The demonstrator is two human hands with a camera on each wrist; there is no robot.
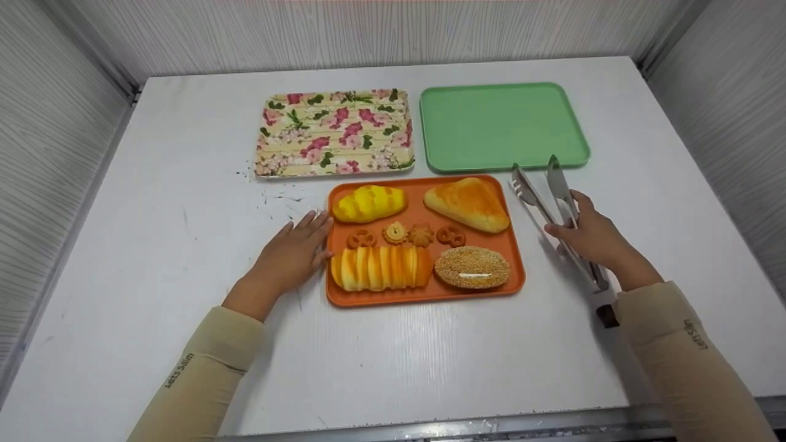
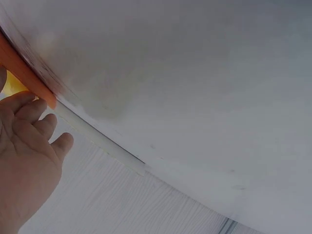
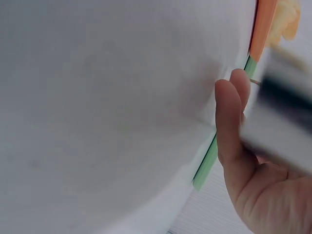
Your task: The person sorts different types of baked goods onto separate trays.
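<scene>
Metal tongs (image 1: 556,212) are held in my right hand (image 1: 592,239), thumb on one arm and fingers on the other, their tips spread apart and pointing away. In the right wrist view the tongs (image 3: 287,107) appear blurred close to the lens. My left hand (image 1: 291,255) lies with extended fingers against the left edge of the orange tray (image 1: 424,298). On that tray are a yellow bread roll (image 1: 371,204), a triangular bread (image 1: 470,202), a sliced loaf (image 1: 381,268), a seeded bun (image 1: 473,267), and several small cookies, among them a flower-shaped cookie (image 1: 420,235).
Behind the orange tray stand a floral tray (image 1: 334,132) on the left and a green tray (image 1: 503,126) on the right. The white table (image 1: 368,368) has wood-patterned walls at its back and sides. A small black object (image 1: 607,316) shows near the right sleeve.
</scene>
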